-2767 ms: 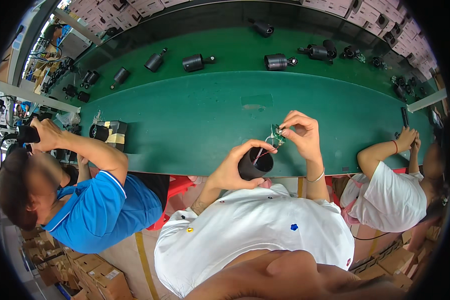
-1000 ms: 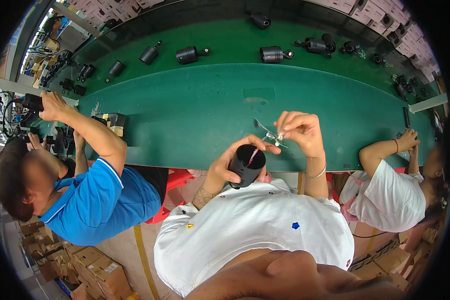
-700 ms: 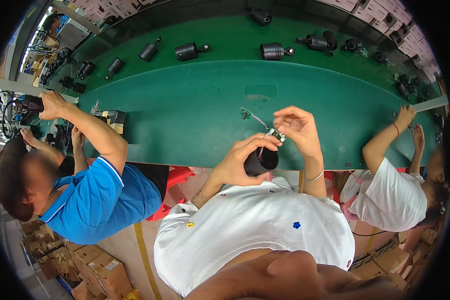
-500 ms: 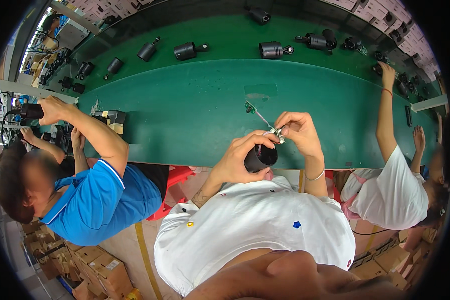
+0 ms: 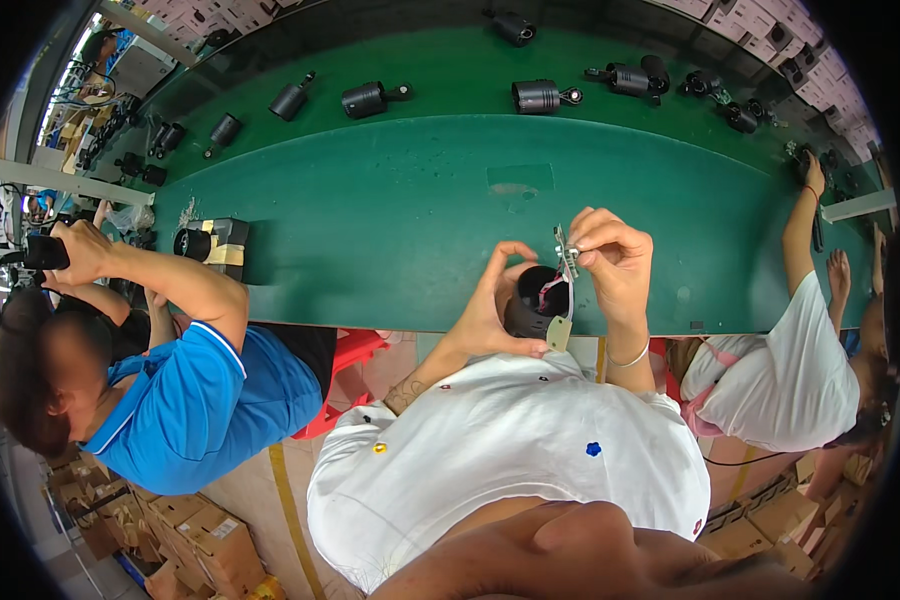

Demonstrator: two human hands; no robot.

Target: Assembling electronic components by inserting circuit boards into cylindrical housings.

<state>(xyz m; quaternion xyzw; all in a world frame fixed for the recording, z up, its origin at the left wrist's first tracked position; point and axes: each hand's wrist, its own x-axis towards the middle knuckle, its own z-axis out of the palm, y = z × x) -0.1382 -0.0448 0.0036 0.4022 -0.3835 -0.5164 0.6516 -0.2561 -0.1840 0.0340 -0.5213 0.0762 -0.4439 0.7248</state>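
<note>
My left hand (image 5: 485, 316) is wrapped round a black cylindrical housing (image 5: 526, 318), its open mouth tilted up and toward the right. Pinched between the thumb and fingers of my right hand (image 5: 615, 252) is a small circuit board assembly (image 5: 566, 254) with pale parts, held just above the housing's rim. Wires (image 5: 551, 290) run from inside the housing toward this assembly. A second flat greenish board (image 5: 559, 334) dangles below, against the outside of the housing near my left thumb.
Along the far green strip stand several black cylindrical units, one a ribbed housing (image 5: 537, 97). To the left, a co-worker in a blue shirt (image 5: 185, 400) holds a black tool near a dark box (image 5: 228, 248). At the right, a co-worker in white (image 5: 785, 380) reaches over the bench.
My right hand has turned the board assembly, so one board now hangs down beside the housing. The housing's mouth has come into view. The right co-worker's arm has shifted right.
</note>
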